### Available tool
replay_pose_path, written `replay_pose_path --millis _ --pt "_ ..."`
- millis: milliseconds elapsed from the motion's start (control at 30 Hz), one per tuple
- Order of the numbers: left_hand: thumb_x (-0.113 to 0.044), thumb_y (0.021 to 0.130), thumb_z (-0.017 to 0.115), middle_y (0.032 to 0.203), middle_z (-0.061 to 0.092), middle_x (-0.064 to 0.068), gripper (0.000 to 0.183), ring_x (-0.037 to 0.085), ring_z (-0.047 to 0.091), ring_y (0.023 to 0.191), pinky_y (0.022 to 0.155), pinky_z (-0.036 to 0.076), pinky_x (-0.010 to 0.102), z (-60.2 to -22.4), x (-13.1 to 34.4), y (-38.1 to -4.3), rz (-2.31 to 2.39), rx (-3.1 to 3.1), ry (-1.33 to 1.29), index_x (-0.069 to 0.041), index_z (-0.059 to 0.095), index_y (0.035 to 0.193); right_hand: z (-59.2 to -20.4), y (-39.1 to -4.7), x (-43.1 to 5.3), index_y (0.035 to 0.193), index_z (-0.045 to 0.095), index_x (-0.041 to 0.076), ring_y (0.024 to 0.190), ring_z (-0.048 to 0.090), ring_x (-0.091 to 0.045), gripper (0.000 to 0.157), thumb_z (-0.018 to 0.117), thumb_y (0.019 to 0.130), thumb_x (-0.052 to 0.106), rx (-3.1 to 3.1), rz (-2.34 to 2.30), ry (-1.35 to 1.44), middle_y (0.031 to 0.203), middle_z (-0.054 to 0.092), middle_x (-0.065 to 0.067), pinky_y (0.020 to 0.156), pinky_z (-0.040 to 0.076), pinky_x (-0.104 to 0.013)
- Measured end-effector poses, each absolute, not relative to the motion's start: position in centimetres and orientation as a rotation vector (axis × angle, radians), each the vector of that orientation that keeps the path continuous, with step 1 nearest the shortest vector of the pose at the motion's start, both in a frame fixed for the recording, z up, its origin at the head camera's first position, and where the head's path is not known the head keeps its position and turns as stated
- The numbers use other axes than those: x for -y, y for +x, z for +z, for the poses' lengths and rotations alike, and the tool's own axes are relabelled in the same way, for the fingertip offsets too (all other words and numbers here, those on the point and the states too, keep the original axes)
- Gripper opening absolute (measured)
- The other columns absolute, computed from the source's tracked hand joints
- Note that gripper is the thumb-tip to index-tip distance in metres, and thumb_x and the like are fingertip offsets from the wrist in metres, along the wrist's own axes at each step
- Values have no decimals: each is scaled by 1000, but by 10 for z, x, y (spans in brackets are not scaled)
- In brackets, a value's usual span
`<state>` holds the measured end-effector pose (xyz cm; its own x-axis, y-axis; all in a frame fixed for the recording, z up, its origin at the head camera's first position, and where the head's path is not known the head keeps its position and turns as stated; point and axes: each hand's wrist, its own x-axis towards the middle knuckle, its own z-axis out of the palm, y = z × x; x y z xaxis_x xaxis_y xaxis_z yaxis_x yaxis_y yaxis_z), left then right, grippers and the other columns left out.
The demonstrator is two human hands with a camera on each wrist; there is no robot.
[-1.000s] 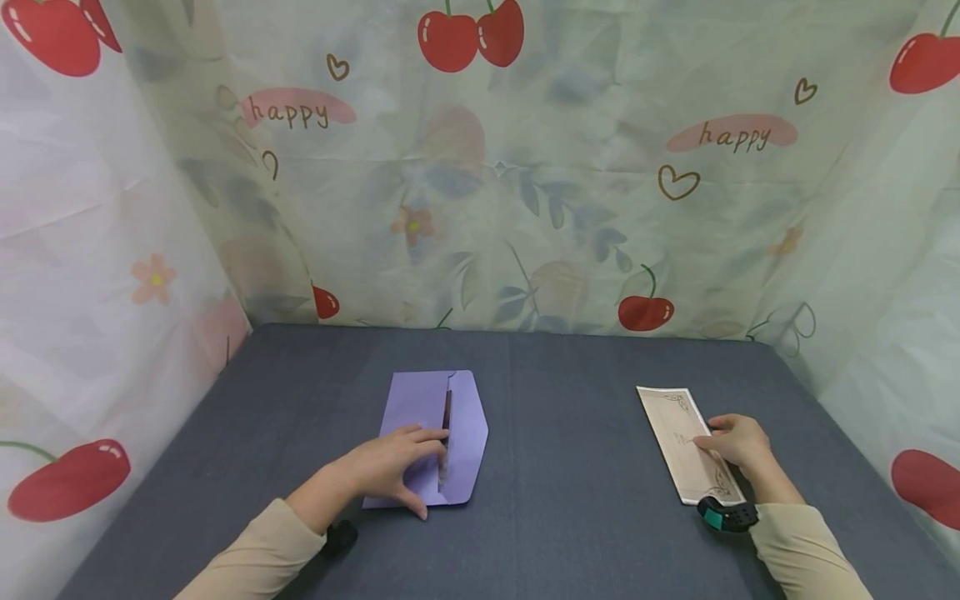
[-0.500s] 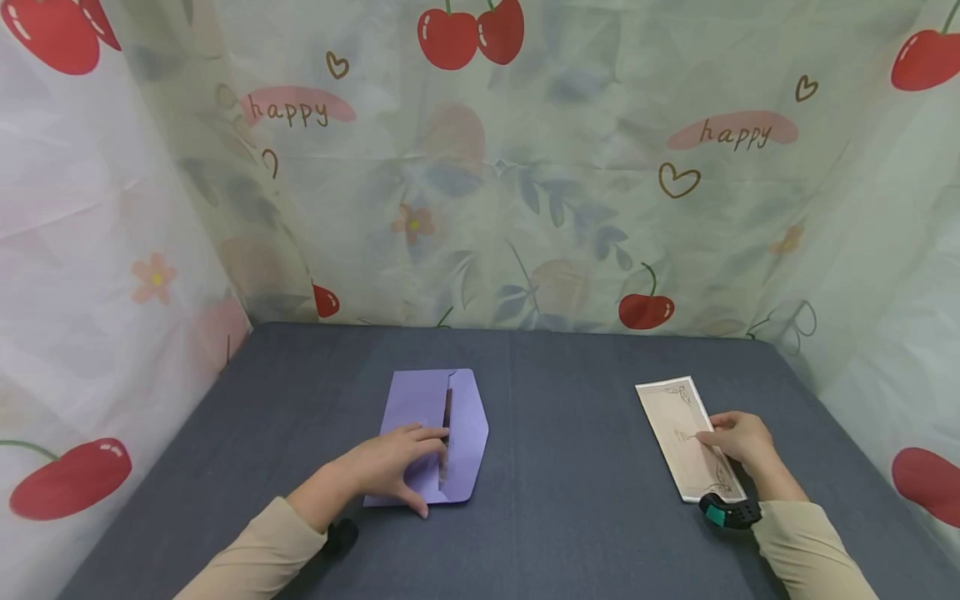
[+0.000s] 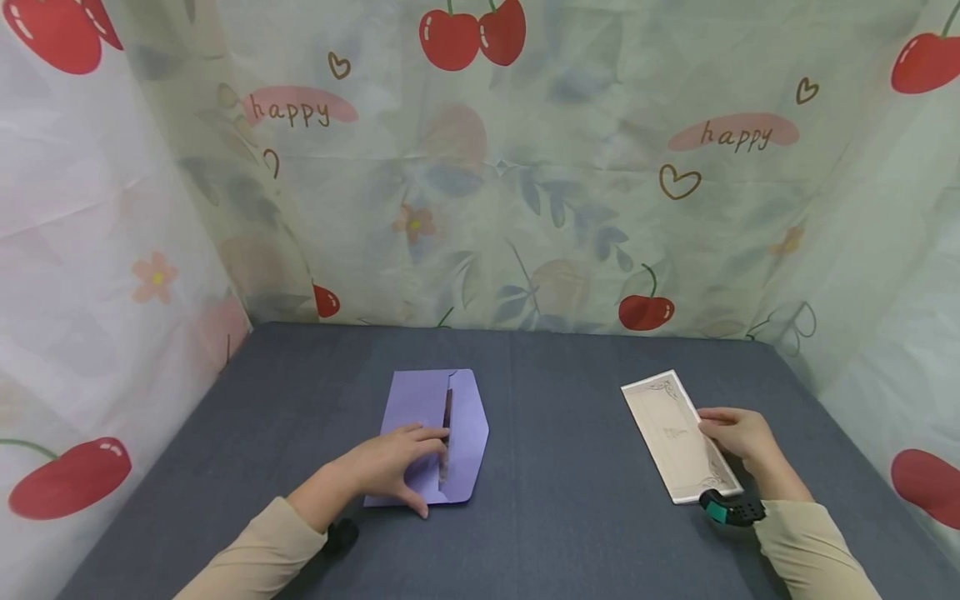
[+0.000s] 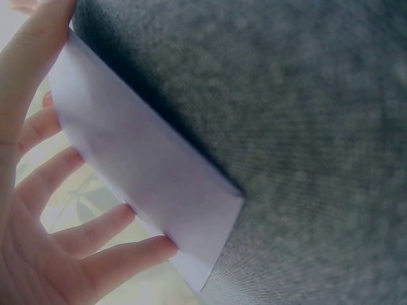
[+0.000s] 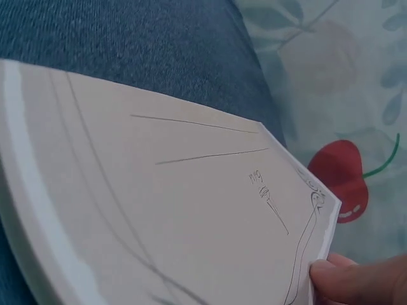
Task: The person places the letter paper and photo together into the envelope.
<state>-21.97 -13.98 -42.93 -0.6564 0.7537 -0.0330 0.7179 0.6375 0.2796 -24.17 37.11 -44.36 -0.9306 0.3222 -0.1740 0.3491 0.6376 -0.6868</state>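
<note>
A purple envelope (image 3: 415, 398) lies on the dark table at centre-left, its pointed flap folded out to the right and a dark slit along its opening. My left hand (image 3: 393, 467) rests on its near part, fingertips by the slit and thumb at the near edge. In the left wrist view, several spread fingers (image 4: 121, 254) touch the pale envelope (image 4: 146, 152). On the right, my right hand (image 3: 738, 437) pinches the long edge of a cream card (image 3: 667, 437) with scrollwork corners. The right wrist view shows the thumb (image 5: 356, 279) on the card's edge (image 5: 323, 251).
A black band with a teal part (image 3: 727, 508) sits at the right wrist, overlapping the card's near corner. A black object (image 3: 341, 537) shows beside the left wrist. Printed fabric (image 3: 480, 183) with cherries surrounds the grey-blue table (image 3: 555, 467) behind and at both sides.
The card's far end has swung left and risen slightly in my right hand, and the whole card has shifted a little left. My left hand and the envelope have stayed in place.
</note>
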Motion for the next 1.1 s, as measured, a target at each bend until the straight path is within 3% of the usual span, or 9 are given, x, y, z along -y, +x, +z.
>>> replay_pose_path --millis 167,367,667,800,1100 --pt "-51 62 79 143 45 7 64 42 42 128 101 40 53 -430 140 -219 361 -2721 1235 -19 56 113 -464 -257 -381 125 55 -2 77 64 -13 41 60 89 19 -2836 -1230 559 118 60 -27 60 51 -25" --pt "-50 62 80 143 45 7 65 42 43 128 101 40 53 -429 140 -219 356 -2725 1240 -19 56 113 -488 -273 -393 129 53 3 86 65 -16 49 59 90 32 -2875 -1246 512 125 57 -25 67 54 -29" --pt "-51 63 79 142 46 8 64 36 45 127 100 42 50 -428 140 -219 344 -2725 1261 -19 56 113 -491 -280 -385 132 53 11 96 62 -18 54 57 90 44 -2907 -1283 487 128 57 -20 71 54 -25" --pt "-51 63 79 142 47 7 64 36 45 126 100 42 49 -429 140 -219 335 -2732 1274 -19 56 113 -493 -283 -380 131 54 12 101 61 -22 53 57 89 45 -2919 -1301 453 126 59 -18 73 55 -28" --pt "-51 63 79 142 46 8 64 38 44 127 101 41 51 -430 140 -220 342 -2723 1264 -19 56 113 -493 -285 -363 130 55 13 92 62 -16 52 58 89 44 -2919 -1353 399 121 62 -16 72 55 -27"
